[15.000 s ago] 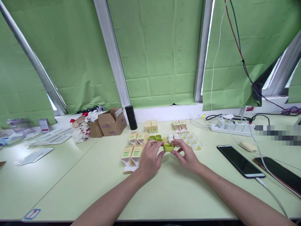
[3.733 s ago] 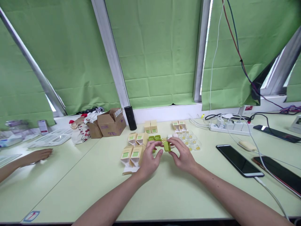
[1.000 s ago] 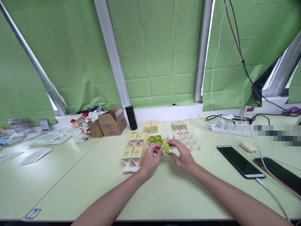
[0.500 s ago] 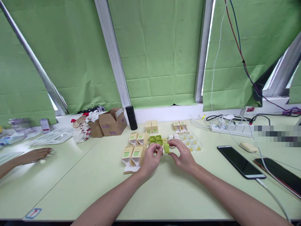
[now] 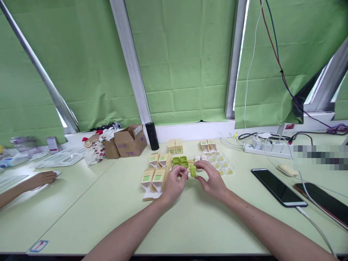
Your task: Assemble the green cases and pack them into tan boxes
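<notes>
A small green plastic case (image 5: 193, 171) is pinched between the thumb and fingers of my right hand (image 5: 213, 183). Just left of it, my left hand (image 5: 175, 183) has its thumb and fingertips pressed together; what they hold, if anything, is too small to make out. Behind my hands lie several square green containers (image 5: 179, 160), small yellowish pieces (image 5: 190, 162) and white round pieces (image 5: 201, 158). Clear plastic cups with yellow centres (image 5: 224, 165) sit beyond my right hand. Small open cartons with green squares (image 5: 154, 177) stand beside my left hand.
More little cartons (image 5: 175, 146) stand at the back, near a black bottle (image 5: 152, 136) and a brown cardboard box (image 5: 131, 141). On the right are a phone (image 5: 278, 186) with its cable, another phone (image 5: 323, 199) and a power strip (image 5: 268, 148). Another person's hand (image 5: 45, 179) rests at far left.
My hands and the green case stay almost in place; the case has turned very slightly. At far left, the other person's hand has shifted a little to the left.
</notes>
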The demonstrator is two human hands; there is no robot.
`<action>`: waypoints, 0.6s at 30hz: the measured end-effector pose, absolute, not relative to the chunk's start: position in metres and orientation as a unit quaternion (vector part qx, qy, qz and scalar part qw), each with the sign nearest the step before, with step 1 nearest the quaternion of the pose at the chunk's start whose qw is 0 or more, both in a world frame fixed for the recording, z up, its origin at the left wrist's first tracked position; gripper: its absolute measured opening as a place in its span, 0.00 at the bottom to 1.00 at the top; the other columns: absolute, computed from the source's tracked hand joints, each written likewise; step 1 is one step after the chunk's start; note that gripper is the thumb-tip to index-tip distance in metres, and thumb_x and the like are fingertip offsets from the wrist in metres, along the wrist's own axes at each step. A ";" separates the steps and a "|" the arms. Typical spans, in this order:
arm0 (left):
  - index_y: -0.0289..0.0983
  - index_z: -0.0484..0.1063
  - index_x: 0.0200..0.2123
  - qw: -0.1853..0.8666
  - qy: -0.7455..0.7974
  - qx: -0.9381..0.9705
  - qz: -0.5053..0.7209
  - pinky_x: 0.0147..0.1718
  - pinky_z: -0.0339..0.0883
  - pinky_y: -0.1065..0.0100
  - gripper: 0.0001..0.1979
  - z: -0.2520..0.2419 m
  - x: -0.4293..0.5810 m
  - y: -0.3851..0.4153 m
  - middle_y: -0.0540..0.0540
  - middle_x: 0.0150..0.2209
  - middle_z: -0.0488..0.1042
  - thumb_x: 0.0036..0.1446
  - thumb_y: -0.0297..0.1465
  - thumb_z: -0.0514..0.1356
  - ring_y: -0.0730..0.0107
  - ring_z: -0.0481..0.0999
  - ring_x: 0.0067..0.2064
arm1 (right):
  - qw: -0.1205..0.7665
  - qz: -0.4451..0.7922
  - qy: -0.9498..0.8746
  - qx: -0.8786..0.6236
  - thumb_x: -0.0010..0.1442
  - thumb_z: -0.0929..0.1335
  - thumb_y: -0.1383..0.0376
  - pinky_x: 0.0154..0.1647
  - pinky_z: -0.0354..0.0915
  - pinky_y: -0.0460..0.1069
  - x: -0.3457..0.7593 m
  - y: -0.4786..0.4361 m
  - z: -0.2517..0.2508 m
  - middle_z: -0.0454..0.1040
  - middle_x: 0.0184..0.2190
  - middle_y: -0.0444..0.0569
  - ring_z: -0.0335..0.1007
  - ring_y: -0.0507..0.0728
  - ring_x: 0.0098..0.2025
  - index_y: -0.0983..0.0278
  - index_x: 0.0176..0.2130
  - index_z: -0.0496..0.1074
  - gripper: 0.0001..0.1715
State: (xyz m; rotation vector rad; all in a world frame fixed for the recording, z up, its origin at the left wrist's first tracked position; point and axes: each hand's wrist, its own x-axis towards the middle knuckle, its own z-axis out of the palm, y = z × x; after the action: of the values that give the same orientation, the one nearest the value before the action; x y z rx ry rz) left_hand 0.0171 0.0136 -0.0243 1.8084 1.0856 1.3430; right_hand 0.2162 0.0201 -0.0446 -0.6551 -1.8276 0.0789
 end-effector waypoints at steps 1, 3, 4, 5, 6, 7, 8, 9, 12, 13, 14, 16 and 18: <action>0.38 0.72 0.36 0.315 0.412 0.686 0.510 0.42 0.70 0.62 0.11 -0.024 0.017 0.014 0.46 0.35 0.74 0.66 0.40 0.61 0.63 0.76 0.39 | 0.564 0.032 -0.777 -0.278 0.65 0.69 0.73 0.49 0.81 0.61 0.216 0.020 -0.044 0.78 0.53 0.56 0.78 0.65 0.54 0.56 0.61 0.69 0.27; 0.38 0.72 0.36 0.314 0.413 0.687 0.509 0.42 0.70 0.62 0.11 -0.024 0.016 0.013 0.46 0.35 0.74 0.66 0.40 0.61 0.63 0.76 0.39 | 0.562 0.029 -0.779 -0.278 0.65 0.68 0.73 0.49 0.82 0.61 0.216 0.020 -0.044 0.78 0.53 0.56 0.78 0.65 0.54 0.56 0.61 0.69 0.27; 0.38 0.72 0.35 0.313 0.413 0.687 0.509 0.42 0.70 0.62 0.11 -0.024 0.016 0.013 0.46 0.35 0.74 0.66 0.39 0.61 0.63 0.76 0.39 | 0.561 0.027 -0.779 -0.279 0.65 0.68 0.73 0.50 0.82 0.61 0.216 0.020 -0.043 0.78 0.53 0.56 0.78 0.65 0.54 0.57 0.61 0.69 0.28; 0.38 0.72 0.35 0.312 0.413 0.687 0.510 0.42 0.70 0.62 0.11 -0.024 0.016 0.012 0.46 0.34 0.75 0.66 0.39 0.62 0.63 0.76 0.39 | 0.561 0.027 -0.779 -0.280 0.64 0.68 0.74 0.50 0.82 0.61 0.216 0.020 -0.043 0.78 0.53 0.56 0.78 0.65 0.54 0.57 0.61 0.69 0.28; 0.38 0.73 0.35 0.312 0.412 0.687 0.511 0.42 0.70 0.62 0.11 -0.023 0.016 0.012 0.46 0.34 0.75 0.66 0.39 0.62 0.63 0.76 0.39 | 0.561 0.027 -0.778 -0.280 0.64 0.69 0.74 0.50 0.82 0.61 0.216 0.020 -0.044 0.78 0.53 0.56 0.78 0.65 0.54 0.57 0.61 0.69 0.28; 0.37 0.73 0.35 0.312 0.411 0.687 0.512 0.42 0.70 0.63 0.11 -0.023 0.016 0.012 0.46 0.34 0.75 0.66 0.39 0.62 0.63 0.76 0.39 | 0.561 0.028 -0.778 -0.281 0.64 0.69 0.74 0.50 0.82 0.61 0.217 0.020 -0.044 0.78 0.53 0.56 0.78 0.65 0.54 0.57 0.61 0.69 0.28; 0.38 0.73 0.36 0.313 0.410 0.686 0.513 0.42 0.70 0.63 0.11 -0.022 0.016 0.011 0.46 0.34 0.75 0.66 0.39 0.62 0.63 0.76 0.39 | 0.561 0.030 -0.777 -0.282 0.64 0.69 0.74 0.49 0.82 0.61 0.217 0.020 -0.044 0.78 0.53 0.56 0.78 0.65 0.54 0.57 0.60 0.69 0.28; 0.38 0.73 0.36 0.313 0.410 0.686 0.514 0.42 0.70 0.63 0.11 -0.022 0.016 0.011 0.46 0.34 0.75 0.66 0.38 0.62 0.63 0.77 0.38 | 0.562 0.031 -0.777 -0.283 0.64 0.69 0.74 0.50 0.82 0.61 0.217 0.020 -0.044 0.78 0.53 0.56 0.78 0.65 0.54 0.57 0.60 0.69 0.28; 0.38 0.73 0.35 0.313 0.410 0.683 0.517 0.41 0.70 0.63 0.11 -0.021 0.017 0.011 0.47 0.33 0.75 0.66 0.39 0.62 0.64 0.77 0.37 | 0.562 0.035 -0.776 -0.285 0.64 0.69 0.74 0.50 0.82 0.61 0.217 0.020 -0.044 0.78 0.54 0.56 0.78 0.65 0.55 0.57 0.60 0.69 0.28; 0.38 0.73 0.35 0.312 0.410 0.682 0.518 0.42 0.70 0.63 0.11 -0.021 0.017 0.011 0.47 0.33 0.75 0.66 0.39 0.62 0.64 0.77 0.37 | 0.562 0.037 -0.775 -0.285 0.64 0.69 0.74 0.50 0.82 0.61 0.218 0.020 -0.044 0.78 0.54 0.56 0.78 0.65 0.55 0.57 0.60 0.69 0.28; 0.38 0.73 0.35 0.312 0.412 0.681 0.519 0.42 0.70 0.63 0.11 -0.021 0.017 0.011 0.47 0.33 0.75 0.66 0.39 0.62 0.64 0.77 0.37 | 0.563 0.039 -0.775 -0.286 0.64 0.68 0.74 0.50 0.82 0.61 0.218 0.020 -0.044 0.78 0.54 0.56 0.78 0.65 0.55 0.57 0.60 0.69 0.28; 0.38 0.73 0.35 0.313 0.413 0.680 0.519 0.41 0.71 0.63 0.11 -0.020 0.017 0.010 0.47 0.32 0.75 0.66 0.39 0.62 0.64 0.77 0.37 | 0.563 0.041 -0.774 -0.287 0.64 0.68 0.74 0.50 0.82 0.61 0.218 0.020 -0.044 0.77 0.54 0.56 0.78 0.65 0.55 0.57 0.60 0.69 0.28; 0.38 0.73 0.35 0.315 0.412 0.679 0.520 0.41 0.71 0.63 0.11 -0.019 0.017 0.010 0.48 0.32 0.75 0.65 0.39 0.63 0.64 0.77 0.37 | 0.563 0.041 -0.773 -0.289 0.64 0.68 0.74 0.50 0.82 0.61 0.218 0.019 -0.044 0.77 0.54 0.56 0.78 0.65 0.55 0.57 0.60 0.69 0.28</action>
State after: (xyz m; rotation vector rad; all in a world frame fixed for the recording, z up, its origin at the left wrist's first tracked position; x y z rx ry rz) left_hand 0.0171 0.0099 -0.0195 1.7891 1.0848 1.3695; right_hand 0.2180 0.0194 -0.0443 -0.6809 -1.8192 0.0955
